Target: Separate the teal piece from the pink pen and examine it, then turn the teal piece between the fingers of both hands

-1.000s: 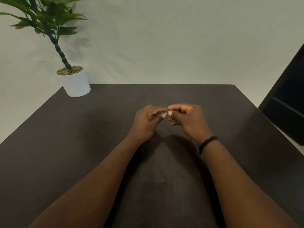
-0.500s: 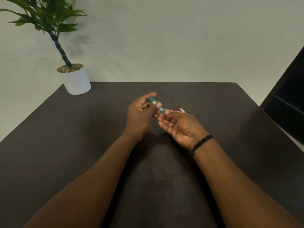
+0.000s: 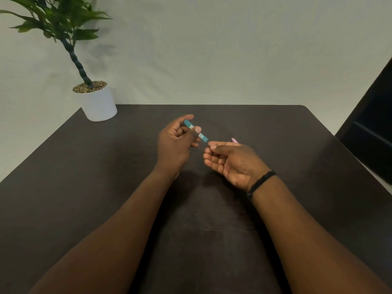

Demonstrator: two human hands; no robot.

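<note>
My left hand (image 3: pixel 176 145) hovers above the middle of the dark table (image 3: pixel 84 177) and pinches a short teal stick (image 3: pixel 196 131) between thumb and fingers. The stick has white label patches and slants down to the right. My right hand (image 3: pixel 231 162) is just to the right of it, palm up with fingers curled, thumb tip laid against the forefinger a little below the stick's lower end. A thin pink piece (image 3: pixel 234 140) pokes out behind this hand's forefinger. It seems to be held there, but most of it is hidden. A black band circles my right wrist.
A green plant in a white pot (image 3: pixel 97 105) stands on the table's far left corner against a pale wall. A dark panel (image 3: pixel 373 128) leans in beyond the table's right edge.
My hands were joined at the fingertips on the teal stick. They have come apart: my left hand keeps the stick and has lifted it, while my right hand has turned palm up.
</note>
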